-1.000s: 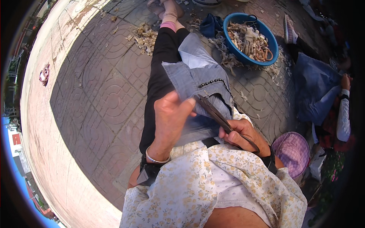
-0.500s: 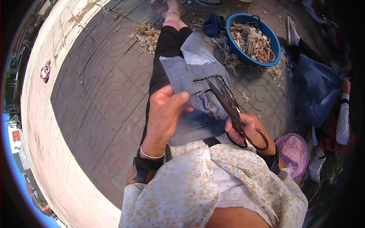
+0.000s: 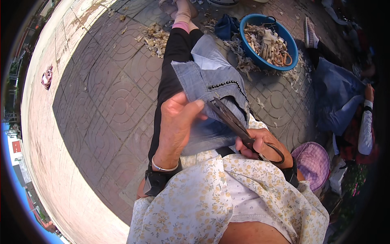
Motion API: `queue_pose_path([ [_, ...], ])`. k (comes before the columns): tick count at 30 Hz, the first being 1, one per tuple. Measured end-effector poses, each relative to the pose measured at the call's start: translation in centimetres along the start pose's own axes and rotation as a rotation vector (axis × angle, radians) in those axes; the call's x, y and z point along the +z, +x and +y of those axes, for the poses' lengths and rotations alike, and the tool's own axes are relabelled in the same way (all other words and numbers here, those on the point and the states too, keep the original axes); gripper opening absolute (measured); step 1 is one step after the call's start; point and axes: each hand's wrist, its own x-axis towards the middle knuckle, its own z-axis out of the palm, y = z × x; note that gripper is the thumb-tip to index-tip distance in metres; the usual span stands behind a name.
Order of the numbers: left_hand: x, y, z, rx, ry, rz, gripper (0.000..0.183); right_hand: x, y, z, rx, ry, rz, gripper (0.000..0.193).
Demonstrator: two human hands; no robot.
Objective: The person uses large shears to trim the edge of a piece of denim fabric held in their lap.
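Two scissor blades (image 3: pixel 235 123) (dark) point toward left hand (image 3: pixel 176 118).

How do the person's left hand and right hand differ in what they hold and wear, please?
The left hand grips the denim, while the right hand holds dark scissors. The left hand reaches farther out; the right hand sits closer to the floral shirt. A pale bangle shows at the left hand's wrist, none at the right hand's. Both wrists wear something black.

Left hand (image 3: pixel 174 118) and right hand (image 3: pixel 264 142) facing each other, both gripping.
Left thumb (image 3: pixel 194 107) pressing over bent fingers, wrist (image 3: pixel 163 160) lying lower left; right thumb and fingers curling inward, forearms spreading outward below.
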Motion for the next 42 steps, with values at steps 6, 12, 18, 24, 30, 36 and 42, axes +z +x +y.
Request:
queue_pose_path([
  [6,-0.1,0.0,-0.2,-0.006,-0.002,0.004,0.018,0.0,0.0,0.1,-0.01,0.006,-0.006,0.065],
  [12,-0.1,0.2,-0.1,-0.02,-0.016,-0.023,0.016,0.1,0.5,0.2,-0.043,0.009,0.016,0.054],
  [18,-0.5,0.4,-0.3,-0.049,-0.052,-0.007,0.013,0.4,1.4,0.9,-0.099,-0.232,0.107,0.05],
  [24,-0.7,1.1,-0.9,-0.102,-0.158,-0.044,0.006,0.6,2.1,2.3,-0.251,-0.422,0.238,0.047],
  [30,-0.9,1.5,-2.2,-0.147,-0.102,-0.092,0.012,0.5,2.0,2.1,-0.261,-0.317,0.284,0.051],
  [36,-0.6,1.1,-1.3,-0.129,-0.159,-0.061,0.018,-0.7,1.9,-0.1,-0.279,0.12,0.246,0.076],
  [42,-1.0,0.6,-0.7,-0.078,-0.155,-0.061,0.019,-0.5,1.0,1.6,-0.102,0.006,0.028,0.074],
])
